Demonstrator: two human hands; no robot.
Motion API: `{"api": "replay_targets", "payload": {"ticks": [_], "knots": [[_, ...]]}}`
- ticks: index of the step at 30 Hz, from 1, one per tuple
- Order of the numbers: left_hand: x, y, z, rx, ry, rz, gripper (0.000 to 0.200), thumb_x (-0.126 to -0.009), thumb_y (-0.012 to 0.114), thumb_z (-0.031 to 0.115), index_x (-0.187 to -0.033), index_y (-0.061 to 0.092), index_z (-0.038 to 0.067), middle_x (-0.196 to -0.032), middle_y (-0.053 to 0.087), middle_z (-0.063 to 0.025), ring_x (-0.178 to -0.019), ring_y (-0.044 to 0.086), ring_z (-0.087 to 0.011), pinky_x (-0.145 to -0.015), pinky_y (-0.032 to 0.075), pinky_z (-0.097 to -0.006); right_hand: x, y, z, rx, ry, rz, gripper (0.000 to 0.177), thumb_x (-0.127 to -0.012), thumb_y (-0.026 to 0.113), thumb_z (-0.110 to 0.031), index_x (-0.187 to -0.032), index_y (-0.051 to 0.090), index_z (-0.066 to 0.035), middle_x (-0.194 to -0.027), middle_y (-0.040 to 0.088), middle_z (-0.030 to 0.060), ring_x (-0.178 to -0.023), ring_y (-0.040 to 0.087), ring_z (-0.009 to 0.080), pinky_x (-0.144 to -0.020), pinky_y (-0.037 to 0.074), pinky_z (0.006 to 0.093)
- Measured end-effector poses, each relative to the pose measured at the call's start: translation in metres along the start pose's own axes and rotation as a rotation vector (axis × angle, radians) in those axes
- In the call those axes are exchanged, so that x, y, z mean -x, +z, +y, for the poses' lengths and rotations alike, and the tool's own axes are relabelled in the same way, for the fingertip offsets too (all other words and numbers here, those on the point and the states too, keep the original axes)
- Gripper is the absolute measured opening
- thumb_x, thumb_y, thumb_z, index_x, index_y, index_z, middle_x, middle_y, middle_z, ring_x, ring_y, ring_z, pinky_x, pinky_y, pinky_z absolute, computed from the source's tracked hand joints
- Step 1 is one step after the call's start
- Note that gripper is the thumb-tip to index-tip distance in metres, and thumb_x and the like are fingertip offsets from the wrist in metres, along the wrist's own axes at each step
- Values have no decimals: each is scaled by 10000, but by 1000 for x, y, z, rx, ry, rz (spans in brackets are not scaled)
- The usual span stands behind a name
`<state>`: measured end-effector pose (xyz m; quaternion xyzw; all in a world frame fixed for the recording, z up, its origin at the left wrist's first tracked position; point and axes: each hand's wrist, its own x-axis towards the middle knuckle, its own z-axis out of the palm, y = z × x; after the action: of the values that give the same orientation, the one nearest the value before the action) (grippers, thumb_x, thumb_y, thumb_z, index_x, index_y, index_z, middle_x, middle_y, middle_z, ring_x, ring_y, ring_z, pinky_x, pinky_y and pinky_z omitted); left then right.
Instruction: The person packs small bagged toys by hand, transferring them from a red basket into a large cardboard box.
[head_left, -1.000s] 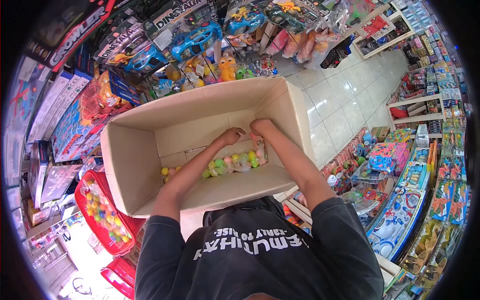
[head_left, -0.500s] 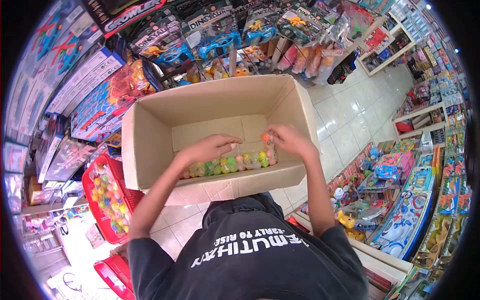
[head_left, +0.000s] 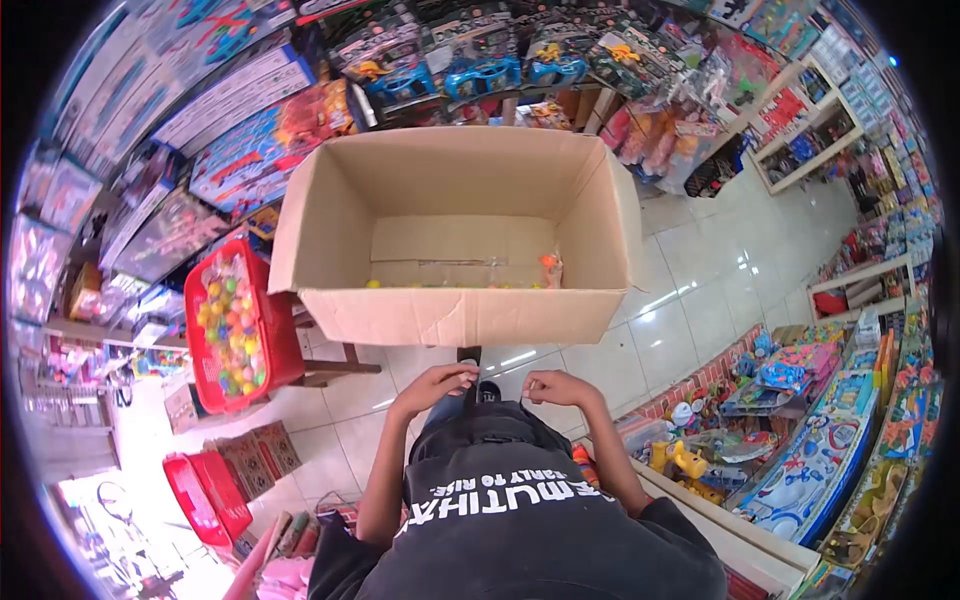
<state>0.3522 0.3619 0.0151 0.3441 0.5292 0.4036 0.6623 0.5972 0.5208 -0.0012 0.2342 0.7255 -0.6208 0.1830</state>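
Observation:
My left hand (head_left: 440,387) hovers in front of my body, fingers loosely bent and apart, with nothing visible in it. Level with it on the other side, my right hand (head_left: 560,389) is also loosely bent and holds nothing I can see. Beyond both hands stands an open cardboard box (head_left: 462,320), its front wall nearest to them and touched by neither. Inside, an orange ball in clear wrap (head_left: 550,262) shows at the right. The front wall hides most of the other small colourful balls lying low in the box.
A red basket (head_left: 282,345) of bagged colourful balls (head_left: 230,340) stands left of the box. Another red basket (head_left: 207,495) is lower left. Packaged dinosaur toys (head_left: 480,75) hang behind the box. Toy shelves (head_left: 800,440) line the right, beside the tiled floor (head_left: 720,265).
Both hands have come out of the box and back toward my body, leaving the balls inside. The view has shifted, so the box sits higher and its front wall covers most of the balls.

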Motion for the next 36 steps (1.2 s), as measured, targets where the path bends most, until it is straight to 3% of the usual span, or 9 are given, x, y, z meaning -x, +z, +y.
{"api": "replay_targets", "payload": {"ticks": [4,9,12,15,18,24,26,33,36], "knots": [[-17,-16,-106,-135,-46,119,344,-888,482,229,-1184,526,58,-1005,594,-37,-867,539,-110,-687,459,-249,-71,51,107,-5,179,-46,273,-815,585,-316,-933,560,-71,-758,619,43,-682,585,128,-595,478,284],[10,-8,-179,202,-175,700,289,-878,468,223,-1076,587,49,-885,616,-42,-747,539,-104,-613,445,-238,-85,104,170,-299,533,139,239,-807,577,-284,-928,549,-80,-873,612,64,-736,601,173,-626,492,358],[40,-13,-226,37,-317,702,282,-867,473,232,-1018,606,35,-839,615,-69,-658,539,-119,-563,443,-250,-85,121,192,-277,502,192,239,-808,578,-286,-926,549,-80,-856,611,64,-755,597,168,-647,490,365],[67,-18,-280,-268,-361,722,313,-845,499,261,-1011,605,19,-806,614,-93,-575,523,-128,-506,429,-267,-82,126,184,-300,522,176,229,-809,574,-281,-912,553,-78,-843,612,52,-745,592,161,-642,484,347],[90,-6,-295,133,-449,748,355,-822,529,302,-1015,601,13,-820,619,-101,-556,521,-135,-481,422,-289,-81,127,178,-340,532,186,212,-809,570,-275,-895,562,-81,-833,614,45,-732,590,160,-629,481,334],[134,-24,-314,243,-413,786,389,-817,546,337,-1048,587,26,-845,613,-78,-649,545,-144,-573,456,-287,-119,147,138,-225,578,114,198,-808,562,-267,-893,564,-89,-817,610,36,-720,588,154,-627,476,320],[146,-39,-350,158,-210,799,385,-818,549,327,-1067,573,34,-848,612,-72,-671,552,-149,-619,468,-288,-141,163,128,-206,547,119,201,-810,557,-266,-897,566,-86,-818,610,39,-722,588,156,-631,476,321],[243,-66,-338,351,-413,880,332,-816,540,303,-1068,566,89,-867,608,-52,-718,558,-139,-562,448,-278,-213,251,63,-122,341,31,230,-818,559,-287,-944,556,-94,-846,605,38,-743,578,144,-629,473,307],[272,-86,-364,238,-311,939,369,-808,538,326,-1093,550,92,-892,603,-56,-755,559,-149,-574,439,-284,-236,285,18,-81,343,-63,234,-827,559,-290,-947,555,-90,-858,601,40,-749,576,142,-633,467,296]]}}
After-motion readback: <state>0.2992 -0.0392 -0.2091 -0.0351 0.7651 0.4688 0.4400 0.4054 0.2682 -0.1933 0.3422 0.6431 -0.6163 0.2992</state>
